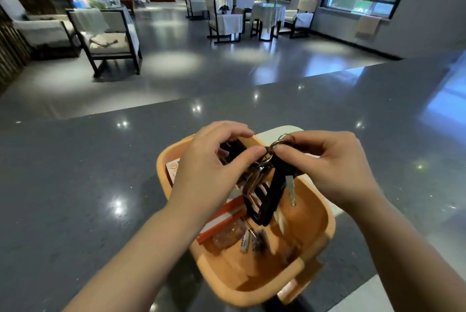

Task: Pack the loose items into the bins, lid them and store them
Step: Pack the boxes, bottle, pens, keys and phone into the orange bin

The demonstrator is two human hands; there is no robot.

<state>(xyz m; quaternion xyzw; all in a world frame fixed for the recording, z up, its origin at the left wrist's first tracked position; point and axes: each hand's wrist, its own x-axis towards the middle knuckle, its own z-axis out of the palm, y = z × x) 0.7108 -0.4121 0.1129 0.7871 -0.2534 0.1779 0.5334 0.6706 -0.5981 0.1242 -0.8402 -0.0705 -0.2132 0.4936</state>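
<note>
An orange plastic bin [325, 226] stands open on the grey counter in front of me. Both hands hold a bunch of keys [267, 185] just above it. My left hand [211, 173] pinches the bunch near its ring. My right hand [330, 165] grips the metal ring at the top. A black fob and a silver key hang down into the bin. Inside lie an orange and white packet [222, 218], a small battery [245, 242] and some wrapped snacks. A white lid [274, 132] shows behind the bin, mostly hidden by my hands.
The glossy grey counter [100, 185] stretches wide to the left and far side of the bin. Beyond its edge is a lounge floor with armchairs [106, 34], cloth-covered tables [267, 14] and people in the far background.
</note>
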